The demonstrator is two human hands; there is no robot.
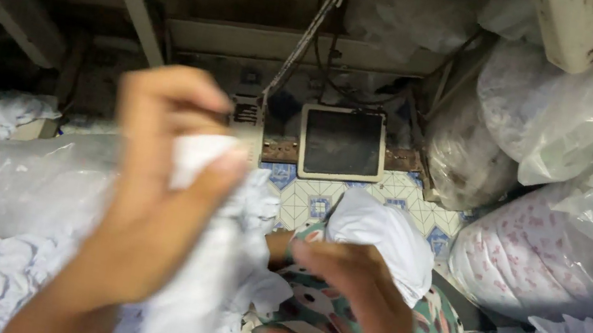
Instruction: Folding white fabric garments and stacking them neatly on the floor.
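Head view, looking down: the left hand (151, 222) pinches a bunched white cloth (214, 273) between thumb and fingers, raised above the lap. The right hand (359, 321) hovers just below with fingers spread, holding nothing, over a patterned green garment (438, 327). Both hands are blurred — the cloth may slip from so light a pinch, or trail onto the tiled floor (315, 202). Countable: two hands, one cloth in hand, one dark foot pedal (342, 144) beyond, and at least four plastic bags of fabric (564, 99) stacked at right — more cloth heaps lie left.
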